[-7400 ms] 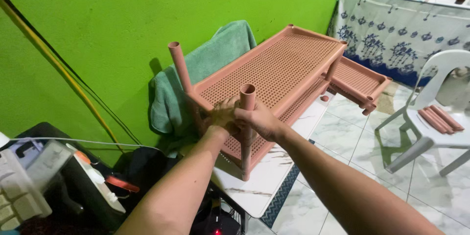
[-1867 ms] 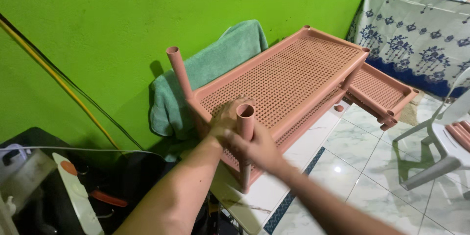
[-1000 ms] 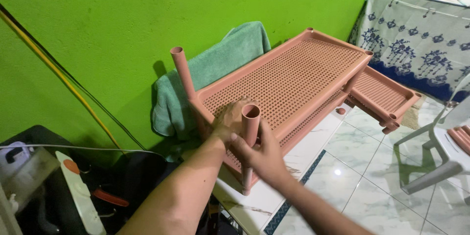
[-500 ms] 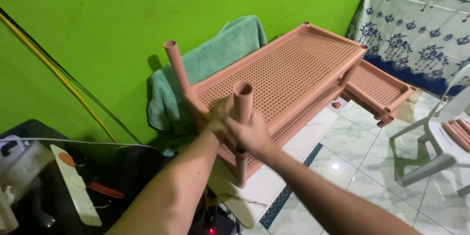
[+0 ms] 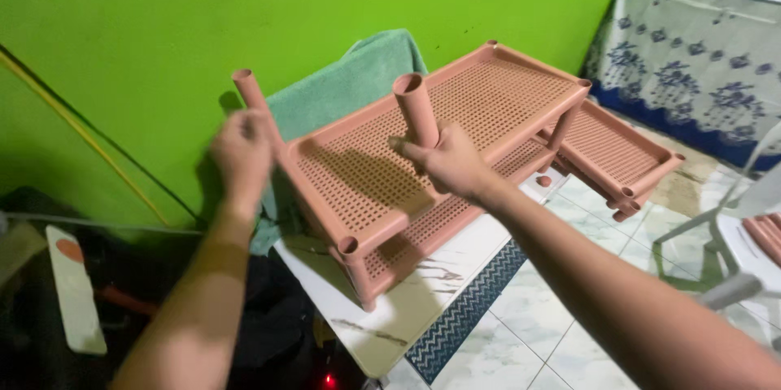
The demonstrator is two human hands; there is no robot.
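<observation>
Two hands each clamp one of two upright pink tubes, left hand on the left tube by the green wall, right hand on the centre tube of the pink rack.

A white marbled board on the tiled floor carries the pink perforated rack.

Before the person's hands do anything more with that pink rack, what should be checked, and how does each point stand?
1. Right hand grips near tube: ok.
2. Left hand grips far tube: cannot tell, blurred.
3. Near tube upright in shelf: ok.
4. Front corner socket filled: not ok, open.
5. Rack rests on tile slab: ok.
6. Second rack section stays apart: ok.
</observation>
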